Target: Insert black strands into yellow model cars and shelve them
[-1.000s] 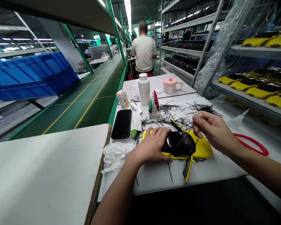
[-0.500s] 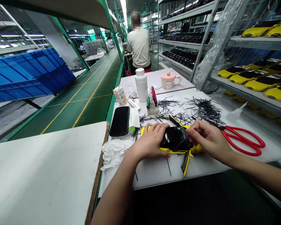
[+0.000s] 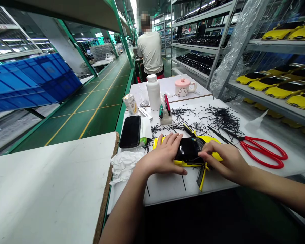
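Observation:
A yellow toy car (image 3: 190,153) with a black glossy roof lies on the white table (image 3: 218,183), one door hanging open toward me. My left hand (image 3: 162,156) lies over the car's left end, fingers curved around it. My right hand (image 3: 223,159) rests against the car's right side, its fingers pinched at the edge of the black roof. What the pinch holds is too small to make out. Thin black strips (image 3: 216,118) are scattered just behind the car.
Red scissors (image 3: 264,152) lie to the right. A black phone (image 3: 130,131), crumpled white tissue (image 3: 124,166), a white bottle (image 3: 154,92), a pink mug (image 3: 184,88) and a small carton (image 3: 130,103) stand at left and behind. Shelves with yellow cars (image 3: 279,88) rise at right. A person (image 3: 150,51) stands farther back.
My right hand came down from above the car, holding a thin strip, onto the car's right side. The view shifted, bringing the scissors fully into sight. My left hand stayed on the car.

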Demonstrator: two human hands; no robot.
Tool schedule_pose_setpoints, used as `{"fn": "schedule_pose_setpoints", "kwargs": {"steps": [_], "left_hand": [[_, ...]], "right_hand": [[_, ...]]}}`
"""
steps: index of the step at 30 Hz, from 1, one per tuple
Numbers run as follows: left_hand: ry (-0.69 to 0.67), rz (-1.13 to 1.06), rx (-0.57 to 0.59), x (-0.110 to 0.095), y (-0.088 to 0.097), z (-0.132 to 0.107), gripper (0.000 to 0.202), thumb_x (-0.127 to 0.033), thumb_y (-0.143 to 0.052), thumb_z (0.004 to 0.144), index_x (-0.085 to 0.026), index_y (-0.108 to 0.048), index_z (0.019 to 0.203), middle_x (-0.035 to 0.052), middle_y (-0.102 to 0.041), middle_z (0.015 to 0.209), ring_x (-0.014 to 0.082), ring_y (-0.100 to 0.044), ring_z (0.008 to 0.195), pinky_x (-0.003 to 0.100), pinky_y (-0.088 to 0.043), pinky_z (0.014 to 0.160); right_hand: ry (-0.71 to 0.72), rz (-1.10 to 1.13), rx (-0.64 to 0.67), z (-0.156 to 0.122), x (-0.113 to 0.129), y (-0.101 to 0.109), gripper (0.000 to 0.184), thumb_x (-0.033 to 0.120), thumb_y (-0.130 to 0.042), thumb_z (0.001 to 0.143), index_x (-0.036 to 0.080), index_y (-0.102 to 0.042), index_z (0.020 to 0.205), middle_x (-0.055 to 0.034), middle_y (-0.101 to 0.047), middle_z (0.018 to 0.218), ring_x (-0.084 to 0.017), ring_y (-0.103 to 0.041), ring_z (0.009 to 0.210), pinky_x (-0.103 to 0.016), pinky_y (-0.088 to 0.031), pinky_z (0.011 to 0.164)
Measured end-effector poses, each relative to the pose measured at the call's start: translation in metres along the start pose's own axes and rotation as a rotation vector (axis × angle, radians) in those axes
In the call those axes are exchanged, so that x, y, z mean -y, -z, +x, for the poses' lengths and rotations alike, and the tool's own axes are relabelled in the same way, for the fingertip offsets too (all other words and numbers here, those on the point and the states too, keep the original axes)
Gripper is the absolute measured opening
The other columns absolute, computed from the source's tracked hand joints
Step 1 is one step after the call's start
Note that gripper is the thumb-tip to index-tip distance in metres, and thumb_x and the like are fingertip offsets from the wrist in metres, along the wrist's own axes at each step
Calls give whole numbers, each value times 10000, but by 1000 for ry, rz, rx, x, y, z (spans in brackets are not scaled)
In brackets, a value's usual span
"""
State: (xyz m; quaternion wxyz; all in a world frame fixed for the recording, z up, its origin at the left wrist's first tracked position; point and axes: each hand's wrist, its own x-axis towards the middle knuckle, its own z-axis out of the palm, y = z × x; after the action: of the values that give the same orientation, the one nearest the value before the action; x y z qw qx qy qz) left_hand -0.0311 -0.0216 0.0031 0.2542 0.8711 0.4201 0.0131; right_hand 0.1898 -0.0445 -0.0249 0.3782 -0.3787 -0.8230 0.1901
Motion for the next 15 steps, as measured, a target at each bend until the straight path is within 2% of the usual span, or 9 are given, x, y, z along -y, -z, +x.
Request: {"fn": "schedule_pose_setpoints", "kwargs": {"steps": [4,7,9,11,15], "left_hand": [[-28,-93,39,-13,0,-5,1178,-652,-664,673,-126,-27,1512,174,-3,1593,333,54,1465,557,-6,1174],[-43,-102,35,-23,-6,-7,1229,-691,-652,657,-109,12,1512,165,53,1587,350,102,1451,582,10,1167],[-45,-92,17,-27,-9,-7,1254,-702,-658,640,-106,19,1512,161,74,1584,362,121,1445,605,22,1157],[-39,-92,7,-28,-9,-7,1255,-692,-673,628,-117,5,1514,158,67,1585,370,111,1445,615,15,1154],[-6,-114,3,-24,-1,-10,1222,-616,-725,614,-152,-46,1519,159,-35,1594,366,-6,1461,606,-33,1167]], "right_hand": [[45,48,-34,4,11,16,216,358,-524,914,254,-518,725,-22,-638,617,-161,-597,527,-279,-431,492],[79,78,-184,23,18,34,148,337,-545,912,262,-536,785,-11,-623,638,-157,-587,556,-281,-442,530],[110,42,-291,46,16,39,163,352,-549,907,258,-523,776,-7,-601,629,-155,-560,548,-290,-421,537],[119,-16,-314,77,6,35,229,392,-535,905,248,-489,732,0,-574,601,-150,-529,526,-295,-393,539],[-1,25,-191,139,-23,8,302,461,-440,931,239,-415,728,9,-561,595,-153,-528,549,-288,-388,581]]}}
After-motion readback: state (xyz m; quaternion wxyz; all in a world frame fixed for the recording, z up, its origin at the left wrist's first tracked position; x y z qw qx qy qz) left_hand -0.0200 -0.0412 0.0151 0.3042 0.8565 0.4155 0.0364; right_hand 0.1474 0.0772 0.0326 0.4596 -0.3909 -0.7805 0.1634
